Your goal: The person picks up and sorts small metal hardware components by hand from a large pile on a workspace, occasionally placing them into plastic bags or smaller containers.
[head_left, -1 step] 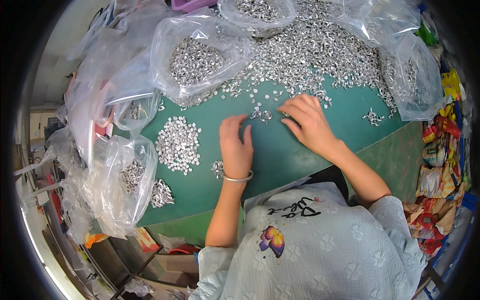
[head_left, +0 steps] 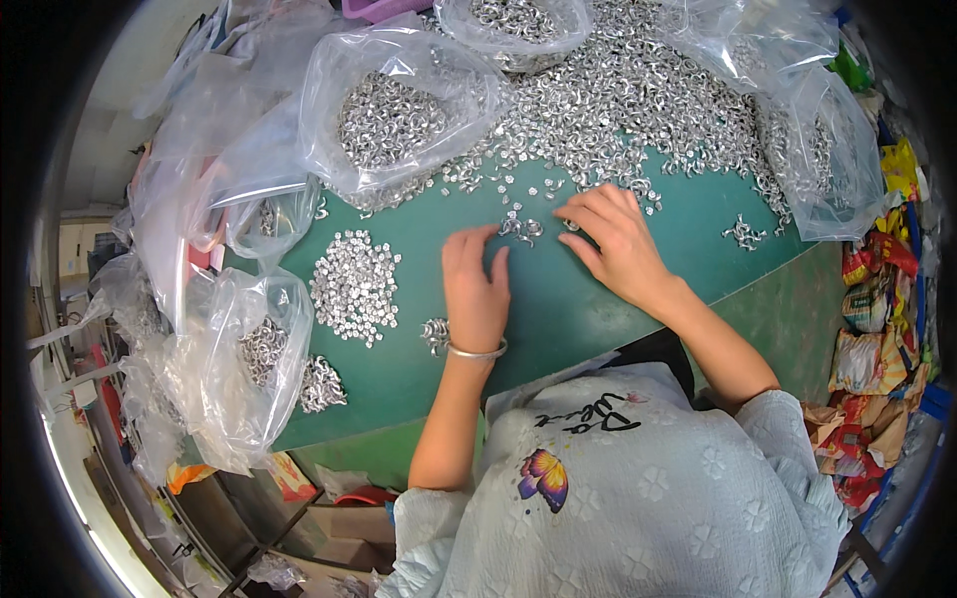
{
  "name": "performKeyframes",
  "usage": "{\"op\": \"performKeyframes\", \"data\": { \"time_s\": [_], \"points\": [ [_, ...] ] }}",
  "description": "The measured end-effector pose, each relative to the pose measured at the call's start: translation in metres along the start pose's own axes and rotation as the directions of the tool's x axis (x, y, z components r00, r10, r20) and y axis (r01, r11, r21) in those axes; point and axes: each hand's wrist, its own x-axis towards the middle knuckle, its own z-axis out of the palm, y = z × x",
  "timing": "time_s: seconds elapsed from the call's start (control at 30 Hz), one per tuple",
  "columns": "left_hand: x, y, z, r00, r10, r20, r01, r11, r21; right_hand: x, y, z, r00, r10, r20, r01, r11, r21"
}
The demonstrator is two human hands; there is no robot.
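Observation:
Between my two hands lies a small cluster of shiny silver metal pieces (head_left: 520,228) on the green tabletop (head_left: 558,299). My left hand (head_left: 476,284) is just left of it, thumb apart from the fingers, with nothing visible in its grasp. Over on the right side, my right hand (head_left: 618,244) curls its fingers towards the cluster. A small silver metal piece (head_left: 570,225) shows between its thumb and forefinger. Beside my left wrist rests a little group of curved silver pieces (head_left: 435,336), partly hidden by the wrist.
A large heap of curved silver pieces (head_left: 638,90) covers the far side. Clear plastic bags (head_left: 324,140) with more pieces stand around it. Small round silver pieces (head_left: 356,287) form a pile at left. Another small pile (head_left: 744,233) lies at right.
My left hand has shifted slightly to the right, towards the small cluster. My right hand has barely moved.

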Motion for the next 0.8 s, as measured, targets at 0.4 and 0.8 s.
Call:
{"op": "performKeyframes", "data": {
  "time_s": [0.4,0.8],
  "points": [
    [0.009,0.005,0.007,1.0,0.008,-0.022,-0.007,1.0,0.011,0.005,-0.005,0.009,0.999,-0.048,-0.004,0.048,0.999,-0.012],
    [-0.017,0.019,0.012,0.992,-0.001,0.127,-0.015,0.993,0.119,0.009,0.004,0.003,0.998,-0.051,0.035,0.054,0.995,-0.08]
  ]
}}
